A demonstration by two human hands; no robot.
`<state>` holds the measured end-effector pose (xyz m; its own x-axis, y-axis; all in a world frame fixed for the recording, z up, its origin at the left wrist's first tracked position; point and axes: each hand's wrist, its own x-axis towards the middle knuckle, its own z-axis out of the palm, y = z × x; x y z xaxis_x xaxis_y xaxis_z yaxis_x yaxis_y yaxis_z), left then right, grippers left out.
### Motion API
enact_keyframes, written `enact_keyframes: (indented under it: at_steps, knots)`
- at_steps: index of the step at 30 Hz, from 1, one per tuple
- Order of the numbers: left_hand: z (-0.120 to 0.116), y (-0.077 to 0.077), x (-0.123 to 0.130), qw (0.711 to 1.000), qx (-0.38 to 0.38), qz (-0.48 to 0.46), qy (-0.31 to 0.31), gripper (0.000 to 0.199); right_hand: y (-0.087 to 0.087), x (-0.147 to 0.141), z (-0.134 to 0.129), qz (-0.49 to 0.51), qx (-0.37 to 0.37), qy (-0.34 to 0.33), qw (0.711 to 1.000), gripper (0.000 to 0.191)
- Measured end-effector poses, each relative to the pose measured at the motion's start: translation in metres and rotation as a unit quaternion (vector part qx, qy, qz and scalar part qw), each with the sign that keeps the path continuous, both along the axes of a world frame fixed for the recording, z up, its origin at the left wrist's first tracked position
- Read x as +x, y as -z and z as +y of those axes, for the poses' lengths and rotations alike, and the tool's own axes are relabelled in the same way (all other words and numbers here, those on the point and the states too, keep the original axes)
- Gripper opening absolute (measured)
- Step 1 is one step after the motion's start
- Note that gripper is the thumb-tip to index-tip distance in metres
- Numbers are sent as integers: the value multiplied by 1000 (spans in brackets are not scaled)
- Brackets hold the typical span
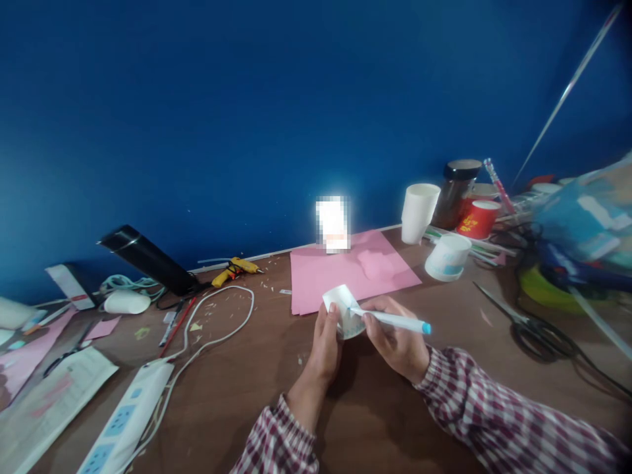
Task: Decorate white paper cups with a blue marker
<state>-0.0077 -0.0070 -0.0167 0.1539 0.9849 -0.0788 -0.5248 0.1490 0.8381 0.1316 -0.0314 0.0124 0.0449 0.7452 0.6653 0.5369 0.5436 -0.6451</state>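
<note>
In the head view, my left hand [326, 336] grips a small white paper cup [351, 324] that is tilted on its side above the table. Blue marks show on the cup's surface. My right hand [395, 332] is closed around a white marker with a blue end [402, 322], its tip touching or very close to the cup. Behind both hands lie pink paper sheets [320, 276], with a crumpled or cut pink piece [376, 264] on top. Another white paper cup with blue markings [448, 258] rests to the right of the sheets.
Scissors [530, 329] lie on the right, near a taller white cup [419, 214] and a red cup [478, 219]. A yellow glue gun [237, 270], white cable [251, 309] and power strip [129, 415] are on the left. A blue wall [276, 118] bounds the table's back.
</note>
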Motion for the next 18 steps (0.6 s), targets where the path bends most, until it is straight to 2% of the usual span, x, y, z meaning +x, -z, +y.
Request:
enact_keyframes:
  at_steps: [18]
  knots:
    - [0,-3,1,1000,3,-5,-8,32,0,0,1,-4,8,-3,1000,9]
